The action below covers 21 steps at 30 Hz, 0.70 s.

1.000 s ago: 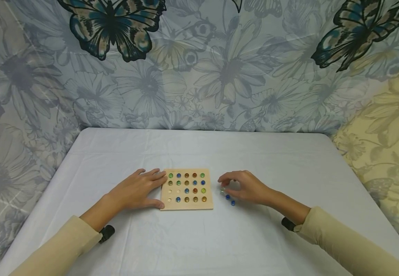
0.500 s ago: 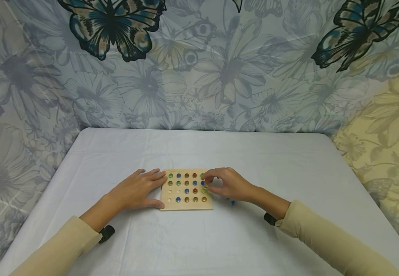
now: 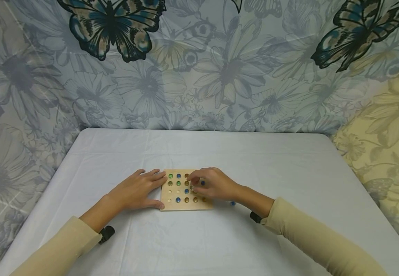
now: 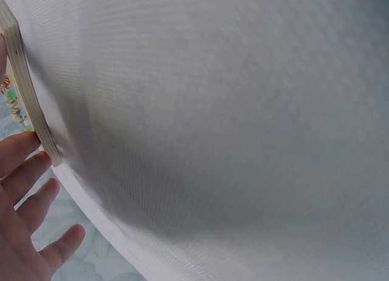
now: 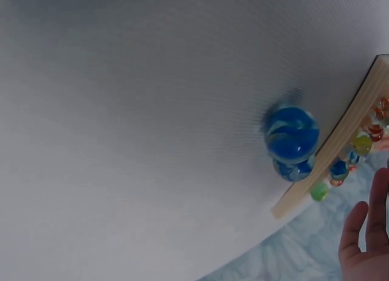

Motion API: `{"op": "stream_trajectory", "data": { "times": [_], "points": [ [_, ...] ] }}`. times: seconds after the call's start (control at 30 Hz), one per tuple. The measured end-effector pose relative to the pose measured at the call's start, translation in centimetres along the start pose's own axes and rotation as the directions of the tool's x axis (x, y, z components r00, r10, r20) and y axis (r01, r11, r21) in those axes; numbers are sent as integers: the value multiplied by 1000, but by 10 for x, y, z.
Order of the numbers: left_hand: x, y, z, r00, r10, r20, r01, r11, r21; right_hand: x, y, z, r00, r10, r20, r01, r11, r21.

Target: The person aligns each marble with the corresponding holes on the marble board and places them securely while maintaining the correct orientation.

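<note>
- We see the wooden board (image 3: 185, 206) lying flat on the white cloth (image 3: 185, 245), coloured marbles (image 3: 186, 191) seated in its holes — three toward its left edge are bare.
- The left hand (image 3: 135, 189) lies with fingers extended and spread, touching the board's left edge.
- Over the board's right half, the right hand (image 3: 214, 184) pinches a pale marble (image 3: 192, 188).
- We spot two blue marbles (image 5: 292, 134) just right of the board.

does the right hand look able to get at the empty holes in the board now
Probably yes: the right hand is over the board, and the left hand, at its edge, leaves the empty holes uncovered.
</note>
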<state>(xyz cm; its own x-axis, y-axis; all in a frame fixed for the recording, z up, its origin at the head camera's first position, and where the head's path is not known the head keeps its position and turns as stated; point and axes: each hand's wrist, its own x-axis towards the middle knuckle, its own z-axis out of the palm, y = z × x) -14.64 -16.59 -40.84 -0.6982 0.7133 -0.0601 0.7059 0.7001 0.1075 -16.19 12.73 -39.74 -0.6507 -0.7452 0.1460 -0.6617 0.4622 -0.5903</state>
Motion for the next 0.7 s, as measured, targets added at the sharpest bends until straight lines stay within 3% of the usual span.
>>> {"op": "stream_trajectory", "data": {
  "times": [0.27,0.7],
  "points": [
    [0,0,0,1000,3,1,-3,1000,8,10,-7,5,998,53,33,-53,999,-2],
    [0,-1,0,1000,-2,9,2,1000,-2,23,-12,14,998,43,47,-39,996,-74]
  ]
}}
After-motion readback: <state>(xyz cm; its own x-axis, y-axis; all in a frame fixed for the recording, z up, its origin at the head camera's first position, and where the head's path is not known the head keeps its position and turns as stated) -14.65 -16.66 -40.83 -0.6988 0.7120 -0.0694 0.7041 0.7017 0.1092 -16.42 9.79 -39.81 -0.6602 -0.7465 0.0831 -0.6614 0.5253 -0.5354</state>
